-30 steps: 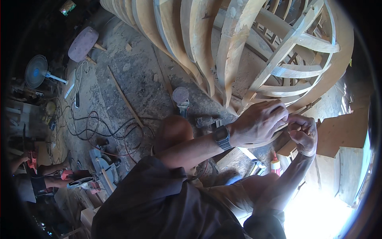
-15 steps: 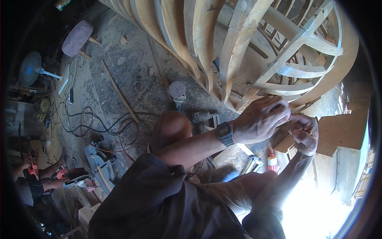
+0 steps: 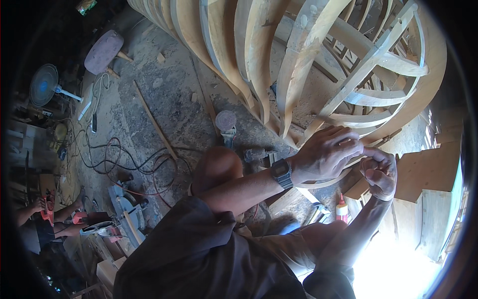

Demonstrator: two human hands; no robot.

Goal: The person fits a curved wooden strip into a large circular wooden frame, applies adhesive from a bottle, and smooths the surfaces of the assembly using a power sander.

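Observation:
My left hand, a dark watch on its wrist, is closed with its fingers curled down. Its fingertips meet those of my right hand, which is closed too, thumb folded over bent fingers. Whatever is pinched between them is hidden or too small to name. Just beyond the hands rises a large wooden boat frame with curved ribs. A pale curved wooden strip shows under my left hand; I cannot tell whether it is touched.
An angle grinder and a drill lie on the dusty floor by my knee. A glue bottle stands near wooden boxes. Leftward are tangled cables, a mitre saw, a stool, a fan and another person's hand.
The whole view has shifted slightly, so the floor and boat frame sit a little lower and further right. My hands stay together in nearly the same pose.

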